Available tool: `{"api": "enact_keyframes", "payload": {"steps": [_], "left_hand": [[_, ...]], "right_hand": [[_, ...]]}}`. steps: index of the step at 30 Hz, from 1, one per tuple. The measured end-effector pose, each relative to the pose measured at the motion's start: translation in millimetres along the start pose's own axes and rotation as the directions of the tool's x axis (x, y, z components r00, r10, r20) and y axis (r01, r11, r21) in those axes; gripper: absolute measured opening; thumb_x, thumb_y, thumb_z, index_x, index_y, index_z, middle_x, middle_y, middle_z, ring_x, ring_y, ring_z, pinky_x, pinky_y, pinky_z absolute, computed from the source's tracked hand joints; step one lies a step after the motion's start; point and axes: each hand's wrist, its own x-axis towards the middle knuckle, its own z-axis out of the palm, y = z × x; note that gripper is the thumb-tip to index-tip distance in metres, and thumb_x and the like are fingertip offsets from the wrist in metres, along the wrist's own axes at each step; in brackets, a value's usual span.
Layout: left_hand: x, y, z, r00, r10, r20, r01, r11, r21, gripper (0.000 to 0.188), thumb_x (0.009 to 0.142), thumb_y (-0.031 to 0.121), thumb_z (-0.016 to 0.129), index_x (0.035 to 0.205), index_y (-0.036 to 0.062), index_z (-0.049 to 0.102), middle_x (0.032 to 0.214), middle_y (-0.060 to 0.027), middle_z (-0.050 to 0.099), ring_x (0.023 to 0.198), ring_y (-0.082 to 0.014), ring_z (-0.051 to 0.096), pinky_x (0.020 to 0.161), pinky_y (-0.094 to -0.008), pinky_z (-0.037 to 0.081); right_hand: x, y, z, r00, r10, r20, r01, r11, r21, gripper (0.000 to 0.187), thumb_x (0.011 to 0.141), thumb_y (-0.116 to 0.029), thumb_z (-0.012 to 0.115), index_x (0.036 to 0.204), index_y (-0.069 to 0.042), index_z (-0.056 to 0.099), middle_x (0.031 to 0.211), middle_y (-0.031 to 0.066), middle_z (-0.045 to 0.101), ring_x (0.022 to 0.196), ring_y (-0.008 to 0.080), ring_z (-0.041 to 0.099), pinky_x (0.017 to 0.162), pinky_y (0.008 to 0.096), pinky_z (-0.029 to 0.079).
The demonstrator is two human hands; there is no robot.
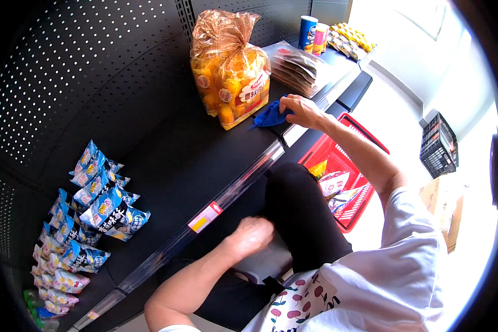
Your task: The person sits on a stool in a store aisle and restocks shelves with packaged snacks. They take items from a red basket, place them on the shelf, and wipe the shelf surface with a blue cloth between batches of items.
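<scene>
On the black shelf (171,182), I have the right hand (300,110) clamped on a blue cloth (269,115) extending left toward bagged bread (239,88); left hand (253,235) apart, closure unclear.

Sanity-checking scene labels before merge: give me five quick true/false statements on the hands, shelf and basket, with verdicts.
1. The right hand holds a blue cloth in its fingers. True.
2. The left hand grips the bun bags. False: the left hand is well apart from them, down by the knee.
3. Blue snack bags stand to the left of the bun bags in the picture. True.
4. The red basket stands on top of the shelf. False: the red basket is off the shelf, lower down beside it.
5. Packets lie in the red basket. True.
</scene>
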Motion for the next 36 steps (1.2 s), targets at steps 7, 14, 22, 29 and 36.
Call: {"api": "enact_keyframes", "payload": {"steps": [7, 14, 22, 29, 36], "left_hand": [[-15, -14, -48, 0.872, -0.133, -0.471, -0.056, 0.929, -0.366, 0.028, 0.098, 0.024, 0.059, 0.100, -0.0026, 0.068, 0.094, -0.0197, 0.070, 0.087, -0.0315, 0.071, 0.077, -0.0404, 0.057], [-24, -30, -75, 0.783, -0.475, -0.403, -0.297, 0.285, -0.912, 0.088, 0.092, 0.056, 0.064, 0.146, -0.0076, 0.035, 0.129, -0.0208, 0.056, 0.116, -0.0239, 0.063, 0.084, -0.0329, 0.057], [-35, -34, -72, 0.818, -0.465, -0.339, -0.455, -0.162, -0.876, 0.074, 0.087, 0.048, 0.074, 0.137, 0.0016, 0.046, 0.135, -0.0180, 0.053, 0.125, -0.0263, 0.055, 0.104, -0.0427, 0.049], [-51, -37, -82, 0.725, -0.581, -0.370, -0.543, -0.153, -0.825, 0.053, 0.086, 0.029, 0.077, 0.128, 0.0052, 0.053, 0.126, -0.0151, 0.057, 0.120, -0.0258, 0.056, 0.106, -0.0451, 0.047], [-56, -50, -81, 0.640, -0.630, -0.441, -0.621, -0.085, -0.779, 0.043, 0.085, 0.025, 0.078, 0.117, 0.0074, 0.056, 0.111, -0.0089, 0.057, 0.106, -0.0161, 0.057, 0.099, -0.0356, 0.050]], "right_hand": [[1, -38, -22, 0.954, 0.197, 0.224, -0.297, 0.554, 0.777, 0.024, 0.087, -0.016, 0.066, 0.108, -0.007, 0.059, 0.098, 0.0053, 0.063, 0.088, 0.0119, 0.062, 0.076, 0.0250, 0.053], [-7, -126, -38, 0.872, 0.157, 0.464, -0.475, 0.041, 0.879, 0.056, 0.088, -0.021, 0.065, 0.139, -0.003, 0.049, 0.129, 0.0155, 0.063, 0.114, 0.0265, 0.064, 0.102, 0.0421, 0.052], [-7, -166, -18, 0.882, 0.029, 0.470, -0.470, -0.003, 0.882, 0.056, 0.088, -0.022, 0.068, 0.137, -0.002, 0.049, 0.125, 0.0163, 0.063, 0.107, 0.0265, 0.066, 0.097, 0.0398, 0.054], [-17, -157, 10, 0.898, 0.161, 0.409, -0.440, 0.339, 0.831, 0.042, 0.094, -0.022, 0.067, 0.130, -0.007, 0.053, 0.108, 0.0074, 0.065, 0.093, 0.0163, 0.064, 0.078, 0.0315, 0.057], [-27, -162, 20, 0.916, -0.060, 0.397, -0.343, 0.400, 0.850, 0.045, 0.100, -0.029, 0.062, 0.134, -0.003, 0.050, 0.112, 0.0101, 0.061, 0.098, 0.0179, 0.063, 0.074, 0.0313, 0.063]]}}
